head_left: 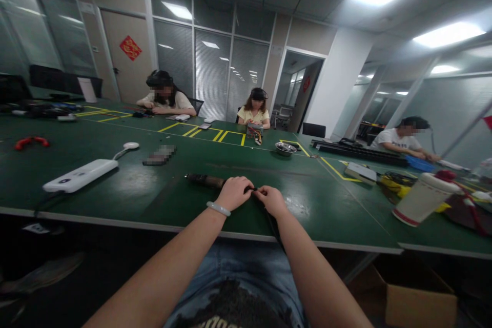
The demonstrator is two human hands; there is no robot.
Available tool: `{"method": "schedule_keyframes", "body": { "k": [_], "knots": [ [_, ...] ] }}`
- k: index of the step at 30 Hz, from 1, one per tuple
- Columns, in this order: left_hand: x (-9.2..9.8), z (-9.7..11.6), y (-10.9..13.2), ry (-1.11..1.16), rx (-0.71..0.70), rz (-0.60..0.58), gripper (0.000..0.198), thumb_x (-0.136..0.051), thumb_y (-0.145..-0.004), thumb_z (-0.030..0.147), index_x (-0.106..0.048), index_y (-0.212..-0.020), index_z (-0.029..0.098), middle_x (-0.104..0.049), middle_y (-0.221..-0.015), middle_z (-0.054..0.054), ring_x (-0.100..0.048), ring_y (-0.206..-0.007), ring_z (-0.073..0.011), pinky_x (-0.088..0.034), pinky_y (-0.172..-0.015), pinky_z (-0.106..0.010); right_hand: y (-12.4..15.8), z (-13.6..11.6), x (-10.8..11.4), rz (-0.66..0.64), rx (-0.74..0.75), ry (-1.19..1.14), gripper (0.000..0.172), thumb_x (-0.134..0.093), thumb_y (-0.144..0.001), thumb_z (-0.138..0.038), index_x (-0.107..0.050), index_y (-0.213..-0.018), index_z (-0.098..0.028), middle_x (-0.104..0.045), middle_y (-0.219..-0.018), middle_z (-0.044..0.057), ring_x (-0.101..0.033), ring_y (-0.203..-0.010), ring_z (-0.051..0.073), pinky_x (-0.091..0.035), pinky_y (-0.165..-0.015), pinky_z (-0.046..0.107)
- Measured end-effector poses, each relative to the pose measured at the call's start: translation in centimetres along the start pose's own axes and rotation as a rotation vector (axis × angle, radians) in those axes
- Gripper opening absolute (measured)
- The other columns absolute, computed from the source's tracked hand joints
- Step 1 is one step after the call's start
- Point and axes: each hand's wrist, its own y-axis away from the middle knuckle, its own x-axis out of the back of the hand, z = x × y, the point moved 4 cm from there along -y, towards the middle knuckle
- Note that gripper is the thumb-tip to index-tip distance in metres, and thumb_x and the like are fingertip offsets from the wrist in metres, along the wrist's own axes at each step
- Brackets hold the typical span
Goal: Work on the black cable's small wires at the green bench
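A dark, stick-shaped corded electric screwdriver [205, 180] lies on the green table, its tip pointing left. My left hand [235, 192], with a pale bangle at the wrist, is closed around its rear end. Right beside it, my right hand [272, 200] pinches the black cable [273, 223] where it meets the tool. From there the cable drops toward the table's front edge. The fingertips of both hands nearly touch, and they hide the joint between tool and cable.
A white power strip [81, 175] and red pliers-like handles [32, 142] are at left. Ahead stands a metal bowl [285, 149]. A white tumbler [423, 199] and a small white box [360, 173] are at right. Several people work around the table [319, 205].
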Motion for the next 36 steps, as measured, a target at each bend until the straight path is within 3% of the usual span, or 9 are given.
{"method": "schedule_keyframes", "body": {
  "k": [15,36],
  "knots": [
    [-0.23,-0.22,-0.05,0.004,0.0,0.009,0.01,-0.054,-0.085,0.027,-0.064,-0.087,0.023,-0.065,-0.094,-0.002,-0.057,-0.09,-0.0189,-0.04,-0.083,-0.034,-0.02,0.08,0.05,0.021,0.016,0.008,0.024,-0.059,-0.083,-0.041,-0.069,-0.083,-0.019,-0.067,-0.073,0.001,-0.057,-0.061,0.012,-0.038,-0.053,0.021],
    [-0.22,-0.24,-0.08,-0.003,-0.005,0.015,0.007,-0.056,-0.084,0.026,-0.062,-0.087,0.024,-0.064,-0.091,-0.001,-0.057,-0.087,-0.0189,-0.038,-0.079,-0.033,-0.21,0.45,-0.13,0.025,0.017,-0.017,0.024,-0.059,-0.081,-0.042,-0.067,-0.079,-0.02,-0.065,-0.068,-0.001,-0.054,-0.055,0.011,-0.035,-0.049,0.021]
  ]
}}
